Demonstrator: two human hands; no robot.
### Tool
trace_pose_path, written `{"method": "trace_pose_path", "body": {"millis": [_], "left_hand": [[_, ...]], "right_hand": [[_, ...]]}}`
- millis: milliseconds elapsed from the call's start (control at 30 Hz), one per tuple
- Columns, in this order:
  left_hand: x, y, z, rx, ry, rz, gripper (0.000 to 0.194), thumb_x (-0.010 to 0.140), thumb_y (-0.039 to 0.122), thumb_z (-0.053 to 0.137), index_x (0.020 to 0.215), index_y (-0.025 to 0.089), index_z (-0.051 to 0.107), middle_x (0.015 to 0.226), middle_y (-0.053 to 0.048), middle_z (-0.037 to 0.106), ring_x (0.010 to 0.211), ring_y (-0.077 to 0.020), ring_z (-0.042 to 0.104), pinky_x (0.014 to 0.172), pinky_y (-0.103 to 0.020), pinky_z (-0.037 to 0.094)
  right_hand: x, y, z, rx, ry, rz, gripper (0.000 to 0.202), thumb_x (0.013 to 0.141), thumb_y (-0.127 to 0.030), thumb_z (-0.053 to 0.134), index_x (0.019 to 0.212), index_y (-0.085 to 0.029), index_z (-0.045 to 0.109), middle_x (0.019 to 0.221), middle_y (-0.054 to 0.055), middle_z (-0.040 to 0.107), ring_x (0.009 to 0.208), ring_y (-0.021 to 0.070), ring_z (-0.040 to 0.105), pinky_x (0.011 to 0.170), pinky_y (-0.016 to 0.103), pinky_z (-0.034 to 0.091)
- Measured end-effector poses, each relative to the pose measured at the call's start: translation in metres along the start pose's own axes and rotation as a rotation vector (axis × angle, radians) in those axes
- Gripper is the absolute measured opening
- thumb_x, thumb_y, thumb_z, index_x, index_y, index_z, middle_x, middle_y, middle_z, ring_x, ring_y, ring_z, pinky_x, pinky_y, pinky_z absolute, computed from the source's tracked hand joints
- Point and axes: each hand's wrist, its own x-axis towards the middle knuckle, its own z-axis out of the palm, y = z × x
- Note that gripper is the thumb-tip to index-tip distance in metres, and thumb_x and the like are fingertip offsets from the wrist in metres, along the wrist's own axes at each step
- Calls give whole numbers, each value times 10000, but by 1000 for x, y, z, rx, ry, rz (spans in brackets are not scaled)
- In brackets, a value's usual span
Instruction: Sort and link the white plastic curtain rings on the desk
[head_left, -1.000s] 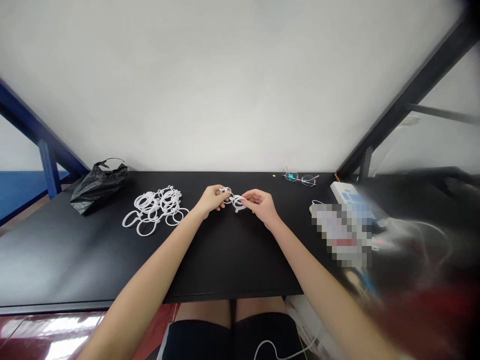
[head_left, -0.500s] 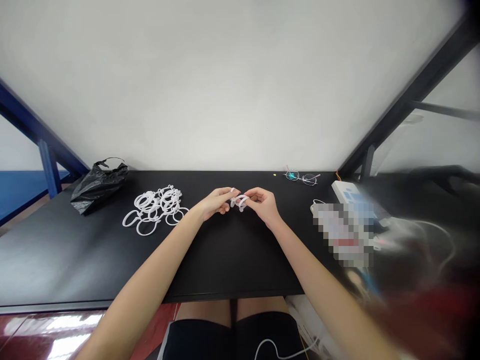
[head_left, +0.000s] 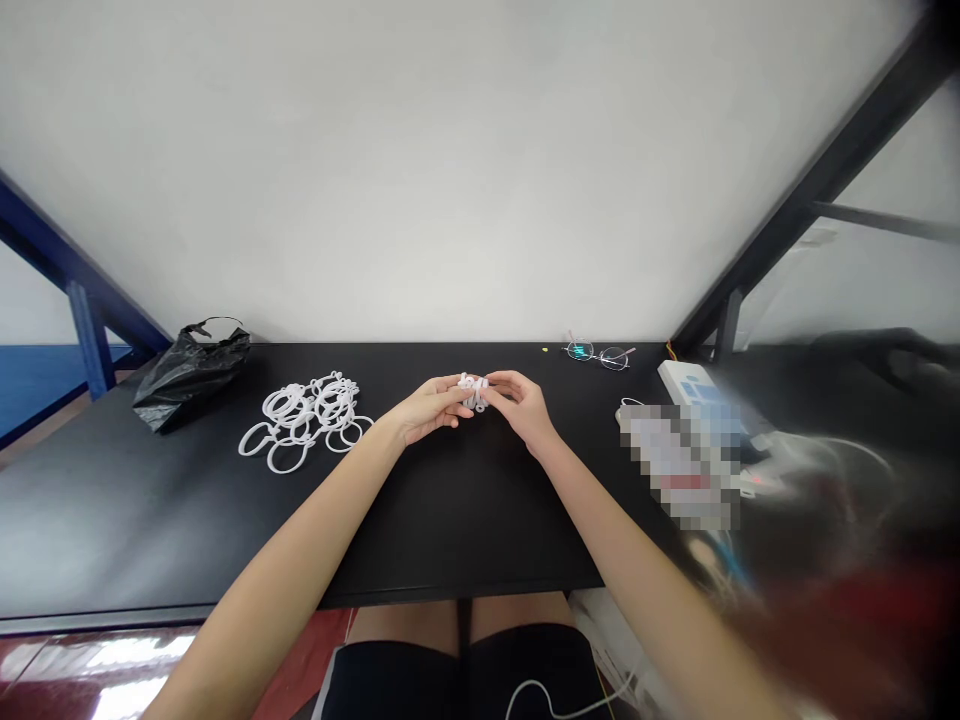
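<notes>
Both hands meet over the middle of the black table, pinching a small bunch of white curtain rings [head_left: 473, 392]. My left hand [head_left: 431, 408] holds the bunch from the left, with its thumb laid along the near side. From the right, my right hand [head_left: 523, 405] grips it between thumb and fingertips. The rings are bunched edge-on, and the fingers partly cover them. To the left of my left hand lies a loose pile of white curtain rings [head_left: 289, 457], round with small eyelets, overlapping one another.
A crumpled black plastic bag [head_left: 191, 372] sits at the back left of the table [head_left: 465, 520]. Eyeglasses [head_left: 596, 353] lie near the wall. On the right are a white power strip [head_left: 682, 385], a pixelated item [head_left: 679, 465] and cables. Dark metal frame bars slope up at both sides.
The held curtain rings have turned and now sit bunched tightly together between my fingers. My left thumb has shifted along the bunch. The view has moved slightly.
</notes>
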Motion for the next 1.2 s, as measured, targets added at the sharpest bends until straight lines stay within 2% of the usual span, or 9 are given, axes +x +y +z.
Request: {"method": "trace_pose_path", "body": {"millis": [133,333,533,700,800,967,1067,1133,1200], "left_hand": [[0,-1,2,28,19,24,287,845,309,700,1081,155,645,820,-33,684,583,-60,641,471,-119,473],[0,-1,2,80,5,47,383,785,334,754,1119,176,653,951,-62,708,582,-55,634,455,-117,456],[-4,1,2,115,-69,79,499,697,293,823,1156,181,661,772,-1,674,469,-19,530,428,-121,408],[-6,5,3,139,-79,69,527,694,312,825,1174,199,640,814,-8,677,525,-41,576,474,-136,452],[-7,6,5,149,-72,70,535,708,312,815,1193,204,618,861,-25,694,565,-53,602,510,-146,475],[-7,4,8,139,-71,97,526,738,317,789,1206,193,583,828,-16,694,543,-54,593,532,-169,486],[-7,3,10,170,-84,131,526,745,337,783,1207,194,574,835,-15,698,547,-62,604,540,-179,493],[-8,2,11,213,-124,148,506,763,364,766,1201,195,576,892,-38,714,557,-66,616,541,-181,498],[-7,0,12,254,-159,159,488,782,387,748,1195,193,576,952,-62,722,567,-70,627,540,-183,503]], "right_hand": [[-2,0,1,45,-111,-26,345,671,-308,783,966,-199,642,1027,71,735,947,200,697,879,357,552],[-5,4,2,-94,-103,-87,390,684,-292,771,1036,-217,621,1065,65,725,1000,222,689,791,332,567],[-9,6,2,-254,-83,-192,382,713,-182,707,1073,-240,594,1086,43,722,982,206,694,867,358,558],[-2,10,1,-86,-25,-22,312,703,-248,730,984,-212,598,950,55,731,821,203,718,678,321,590],[-1,9,2,47,-49,113,281,696,-286,746,927,-202,611,803,30,715,678,187,703,582,308,582],[-6,-6,4,343,-207,285,101,769,-269,669,803,-175,651,750,32,701,687,167,680,718,329,586],[-6,-15,3,575,-309,391,169,815,-253,538,825,-148,671,724,50,693,700,181,662,756,352,572],[-6,-18,1,674,-316,429,232,838,-284,492,825,-145,677,736,59,692,691,176,638,742,346,562],[-6,-19,1,686,-303,416,237,841,-339,538,805,-151,677,740,52,684,673,161,611,708,321,546]]}}
